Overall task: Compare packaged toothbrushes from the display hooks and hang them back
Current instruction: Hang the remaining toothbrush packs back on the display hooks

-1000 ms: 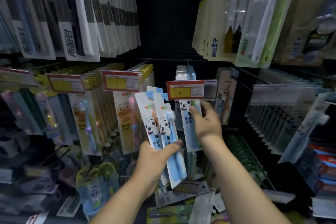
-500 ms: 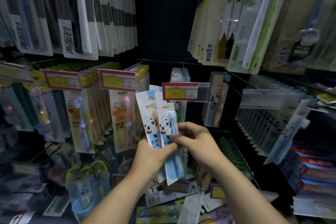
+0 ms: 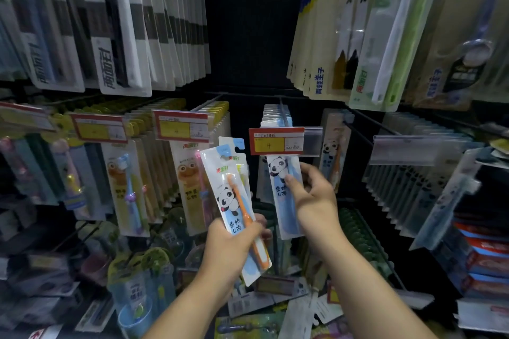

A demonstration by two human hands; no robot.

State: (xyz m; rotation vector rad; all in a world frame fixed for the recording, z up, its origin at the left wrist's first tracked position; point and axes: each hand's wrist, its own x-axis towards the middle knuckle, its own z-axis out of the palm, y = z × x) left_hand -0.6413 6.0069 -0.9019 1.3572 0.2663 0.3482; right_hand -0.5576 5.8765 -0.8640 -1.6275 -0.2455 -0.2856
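Glossy plastic-fronted card toothbrush packs (image 3: pixel 230 198) hang beside a clear plastic label holder (image 3: pixel 312 140).

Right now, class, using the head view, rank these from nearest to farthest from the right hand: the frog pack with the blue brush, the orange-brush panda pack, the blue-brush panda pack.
1. blue-brush panda pack: centre, pinched by the right hand itself.
2. orange-brush panda pack: just to the left, held in the left hand.
3. frog pack with the blue brush: hanging far left.

Open room lies between the upper packs (image 3: pixel 165 36); a price tag (image 3: pixel 276 142) fronts the middle hook (image 3: pixel 283 114).
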